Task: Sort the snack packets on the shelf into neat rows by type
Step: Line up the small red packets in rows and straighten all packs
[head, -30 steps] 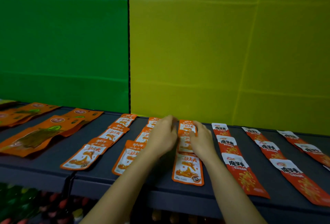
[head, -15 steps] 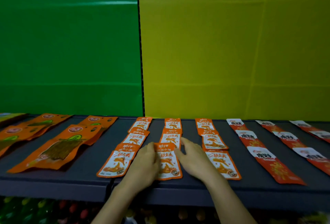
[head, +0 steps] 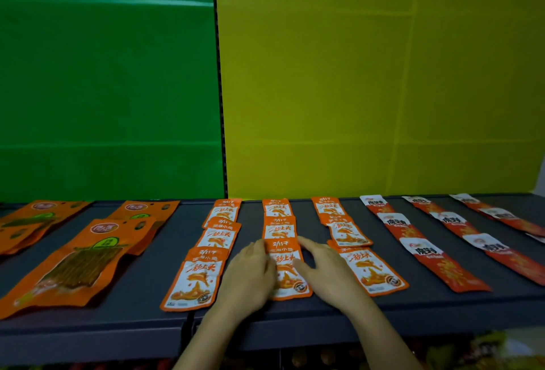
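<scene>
The things under the shelf [head: 413, 307] were too dark and blurry to be made out. The big orange packets [head: 73, 266] on the far left were cut off by the edge of the view, and so was the last row of the red packets [head: 436, 260] on the far right. The small writing on the packets was hard to read. The left side of the front middle packet [head: 290, 273] was hidden by the left hand [head: 250, 275], and a bit of its right side was hidden by the right hand [head: 324, 272]. This small orange packet was laid flat near the front edge of the shelf, right between the two hands, at the front of the middle row. The left hand was laid against its left edge with the fingers straight and pressed together, the tips up by the top left corner. The right hand was laid at its right edge with the fingers spread, the thumb rested on the packet and one finger stretched to the top right corner. One row of the same small packets [head: 194, 281] was laid just left of the left hand, and another row [head: 371, 272] just right of the right hand.
</scene>
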Tool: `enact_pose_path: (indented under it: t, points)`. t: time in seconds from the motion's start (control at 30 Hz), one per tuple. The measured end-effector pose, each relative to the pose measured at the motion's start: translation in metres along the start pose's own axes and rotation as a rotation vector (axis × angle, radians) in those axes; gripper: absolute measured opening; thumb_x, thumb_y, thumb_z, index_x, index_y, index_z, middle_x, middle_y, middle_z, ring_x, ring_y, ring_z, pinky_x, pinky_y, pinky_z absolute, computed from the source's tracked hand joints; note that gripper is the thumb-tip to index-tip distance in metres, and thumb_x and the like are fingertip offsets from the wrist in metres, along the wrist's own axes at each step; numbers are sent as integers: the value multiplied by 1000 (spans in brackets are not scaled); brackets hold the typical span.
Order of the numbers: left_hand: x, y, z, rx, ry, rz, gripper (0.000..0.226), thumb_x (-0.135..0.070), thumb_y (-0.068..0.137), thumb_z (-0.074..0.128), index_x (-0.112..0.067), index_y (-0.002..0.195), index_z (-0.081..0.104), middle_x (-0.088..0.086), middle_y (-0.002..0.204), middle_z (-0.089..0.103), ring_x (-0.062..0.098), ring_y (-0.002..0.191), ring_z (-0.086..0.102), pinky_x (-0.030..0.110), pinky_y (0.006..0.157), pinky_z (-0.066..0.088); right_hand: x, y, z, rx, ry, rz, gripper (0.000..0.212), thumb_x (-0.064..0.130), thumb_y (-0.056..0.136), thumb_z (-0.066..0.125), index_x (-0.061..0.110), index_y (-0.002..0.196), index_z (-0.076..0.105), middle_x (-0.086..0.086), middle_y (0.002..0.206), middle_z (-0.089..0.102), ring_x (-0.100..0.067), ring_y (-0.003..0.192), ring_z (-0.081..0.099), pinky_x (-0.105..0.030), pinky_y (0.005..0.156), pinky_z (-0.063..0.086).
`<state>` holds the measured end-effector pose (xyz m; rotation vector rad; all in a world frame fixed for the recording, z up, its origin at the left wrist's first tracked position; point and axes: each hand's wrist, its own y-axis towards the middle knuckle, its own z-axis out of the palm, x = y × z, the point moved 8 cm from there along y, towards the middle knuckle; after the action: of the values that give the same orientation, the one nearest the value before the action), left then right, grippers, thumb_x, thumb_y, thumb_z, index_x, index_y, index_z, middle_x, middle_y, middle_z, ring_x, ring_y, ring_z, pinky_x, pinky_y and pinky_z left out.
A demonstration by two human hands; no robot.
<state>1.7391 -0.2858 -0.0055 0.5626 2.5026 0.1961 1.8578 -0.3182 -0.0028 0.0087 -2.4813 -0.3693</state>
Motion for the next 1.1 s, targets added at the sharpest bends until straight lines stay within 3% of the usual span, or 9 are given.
enact_pose_path:
  t: [0.33,0.57,0.67,0.77,0.9,0.97,1.1]
  points:
    - [-5,-7,-5,-19,-63,20,46,-36,96,41,-19,139,35,0,137,50,15,124,47,25,101,37,4,-2,-4,-17,29,-14,38,21,97,43,20,135,46,1,132,55,-11,118,49,-15,87,35]
    - [-6,-7,-3,16,-92,4,51,-37,96,41,-20,143,29,0,141,46,16,127,45,27,103,37,6,-5,-7,-25,78,2,34,21,98,43,15,131,51,-2,127,60,-13,111,57,-22,90,46]
    - [-6,-8,-5,11,-90,-8,54,-36,96,41,-18,145,25,0,146,40,15,133,39,25,104,33,6,-13,-20,-47,97,-14,40,21,98,43,18,138,44,4,137,52,-11,125,48,-18,97,37]
    - [-2,-7,-3,11,-97,-28,52,-36,95,43,-18,143,29,2,145,42,16,132,40,28,104,34,-12,-25,-50,-156,107,0,41,21,96,47,24,137,46,8,141,48,-10,132,41,-24,107,33]
    - [-10,-12,-9,-159,23,-27,54,-34,95,44,-14,144,29,5,153,30,18,141,26,28,113,23,-53,-44,-83,-245,63,63,37,20,92,54,24,130,53,6,134,55,-12,124,47,-27,103,38]
    - [-32,-19,-9,-237,30,29,48,-34,95,44,-18,140,36,3,145,41,17,134,36,25,106,28,-72,-53,-90,-229,28,109,39,22,92,55,22,132,51,5,135,53,-11,125,46,-25,103,36]
    - [-83,-27,17,-172,96,147,39,-40,95,39,-25,130,46,-4,132,52,14,123,45,25,100,33,-90,-61,-92,-179,-74,166,43,30,94,52,24,136,46,8,140,48,-10,130,42,-26,106,33]
